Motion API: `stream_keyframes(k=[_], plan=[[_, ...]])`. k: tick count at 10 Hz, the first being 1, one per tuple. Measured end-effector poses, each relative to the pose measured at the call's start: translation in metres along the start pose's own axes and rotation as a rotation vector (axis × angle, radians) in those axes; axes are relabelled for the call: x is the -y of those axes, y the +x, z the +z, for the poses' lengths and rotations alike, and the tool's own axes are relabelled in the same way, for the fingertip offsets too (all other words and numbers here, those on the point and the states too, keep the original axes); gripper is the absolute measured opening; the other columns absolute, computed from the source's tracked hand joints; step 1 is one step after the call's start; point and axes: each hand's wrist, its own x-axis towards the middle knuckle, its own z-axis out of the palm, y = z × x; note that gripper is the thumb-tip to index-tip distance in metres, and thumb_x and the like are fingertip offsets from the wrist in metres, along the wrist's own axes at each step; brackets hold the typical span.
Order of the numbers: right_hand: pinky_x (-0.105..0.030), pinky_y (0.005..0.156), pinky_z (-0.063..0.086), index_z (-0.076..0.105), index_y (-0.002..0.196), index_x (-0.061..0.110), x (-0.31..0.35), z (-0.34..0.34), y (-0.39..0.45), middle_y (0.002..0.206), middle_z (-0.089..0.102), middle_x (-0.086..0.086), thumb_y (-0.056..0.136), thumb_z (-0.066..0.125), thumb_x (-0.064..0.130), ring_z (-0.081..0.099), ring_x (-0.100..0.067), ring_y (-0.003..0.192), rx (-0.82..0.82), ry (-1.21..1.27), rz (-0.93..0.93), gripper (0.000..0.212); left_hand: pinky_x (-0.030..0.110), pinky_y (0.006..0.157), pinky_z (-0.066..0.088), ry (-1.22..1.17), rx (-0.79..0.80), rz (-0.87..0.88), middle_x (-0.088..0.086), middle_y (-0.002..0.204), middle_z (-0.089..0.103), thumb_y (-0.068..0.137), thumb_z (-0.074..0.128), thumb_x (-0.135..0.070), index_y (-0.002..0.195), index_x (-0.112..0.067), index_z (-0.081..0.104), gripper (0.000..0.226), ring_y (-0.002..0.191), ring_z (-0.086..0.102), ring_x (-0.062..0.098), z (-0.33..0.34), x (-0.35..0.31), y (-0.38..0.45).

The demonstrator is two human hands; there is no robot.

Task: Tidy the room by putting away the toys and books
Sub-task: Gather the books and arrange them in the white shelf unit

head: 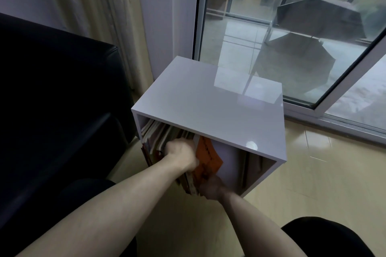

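A white cube shelf [208,102] stands on the floor, open toward me, with several books [158,133] leaning inside its left half. My left hand [181,153] reaches into the opening and its fingers curl over the tops of the books. An orange book [208,157] stands tilted at the right end of the row. My right hand [211,189] grips the orange book's lower edge from below. The right half of the shelf's inside holds no books.
A black leather sofa [52,94] fills the left side, close against the shelf. Beige curtains [94,2] hang behind it. A glass sliding door [292,27] runs along the back right, with dark umbrellas outside. The floor [313,173] is pale and glossy. My dark-clad knees sit at the bottom.
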Motion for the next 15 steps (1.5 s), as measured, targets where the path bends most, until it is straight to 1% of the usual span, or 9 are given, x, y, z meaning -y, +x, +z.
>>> stream_keyframes(k=[3,5,6,8,10,11,12,14,15], plan=[[-0.031,0.082,0.052,0.034,0.141,0.039,0.009,-0.008,-0.017,0.133,0.062,-0.003,0.097,0.064,0.023,0.062,-0.022,0.107,0.037,0.055,-0.084,0.056,0.035,0.073,0.054,0.008,-0.129,0.062,0.007,0.113,0.066,0.097,0.064,-0.037,0.123,-0.015,0.061,0.034,0.098,0.067,0.023,0.008,0.005,0.001],[-0.02,0.065,0.056,0.051,0.135,0.029,0.0,-0.014,-0.016,0.1,0.061,0.009,0.096,0.064,0.035,0.056,-0.006,0.079,0.071,0.019,-0.011,0.041,0.031,0.06,0.047,-0.003,-0.125,0.076,0.006,0.109,0.068,0.095,0.067,-0.013,0.128,-0.013,0.062,0.033,0.082,0.063,0.019,0.014,0.004,0.004],[-0.044,0.086,0.062,0.049,0.139,0.026,0.003,-0.014,-0.021,0.105,0.061,0.003,0.102,0.053,0.034,0.065,-0.024,0.098,0.079,0.054,0.021,0.038,0.032,0.059,0.047,0.038,-0.146,0.144,0.009,0.125,0.06,0.096,0.063,-0.007,0.143,-0.016,0.051,0.05,0.095,0.069,0.023,0.02,-0.001,0.006],[-0.045,0.087,0.062,0.046,0.145,0.023,-0.007,-0.01,-0.012,0.124,0.058,-0.003,0.1,0.059,0.033,0.062,-0.029,0.11,0.07,0.155,0.089,0.048,0.031,0.062,0.054,-0.068,-0.143,0.108,0.007,0.14,0.052,0.098,0.063,-0.019,0.141,-0.02,0.055,0.044,0.1,0.068,0.024,0.031,0.0,0.013],[-0.044,0.077,0.063,0.027,0.157,0.025,-0.029,0.019,-0.005,0.144,0.052,-0.014,0.096,0.063,0.046,0.064,-0.03,0.098,0.163,0.248,0.337,0.075,0.032,0.06,0.048,-0.148,-0.265,0.114,0.004,0.118,0.066,0.101,0.06,-0.044,0.126,-0.02,0.064,0.034,0.092,0.07,0.023,0.035,0.001,0.009],[-0.045,0.082,0.063,0.012,0.161,0.036,-0.036,0.042,0.001,0.124,0.057,-0.007,0.097,0.061,0.046,0.065,-0.027,0.091,0.136,0.432,0.345,0.081,0.031,0.059,0.045,-0.145,-0.284,0.087,0.004,0.111,0.069,0.102,0.058,-0.048,0.122,-0.019,0.064,0.036,0.091,0.072,0.024,0.033,0.003,0.009],[-0.05,0.087,0.061,0.001,0.162,0.042,-0.04,0.052,0.007,0.139,0.051,-0.009,0.103,0.054,0.039,0.06,-0.038,0.119,0.046,0.42,0.249,0.08,0.03,0.061,0.049,-0.207,-0.195,0.005,0.001,0.096,0.069,0.102,0.058,-0.045,0.114,-0.018,0.067,0.032,0.086,0.071,0.021,0.034,0.001,0.009],[-0.045,0.074,0.062,0.012,0.163,0.031,-0.053,0.058,0.021,0.147,0.051,-0.016,0.101,0.058,0.02,0.065,-0.036,0.097,-0.148,0.346,0.217,0.078,0.033,0.075,0.06,-0.281,-0.106,-0.069,0.003,0.101,0.066,0.095,0.067,-0.026,0.128,-0.013,0.057,0.038,0.09,0.069,0.021,0.031,-0.001,0.003],[-0.047,0.096,0.055,0.027,0.16,0.027,-0.059,0.055,0.025,0.144,0.058,-0.015,0.094,0.068,0.024,0.064,-0.041,0.116,-0.318,0.299,0.118,0.077,0.032,0.069,0.057,-0.3,-0.071,-0.098,0.004,0.103,0.066,0.091,0.071,-0.026,0.147,-0.01,0.039,0.067,0.087,0.067,0.021,0.029,-0.001,-0.001]])
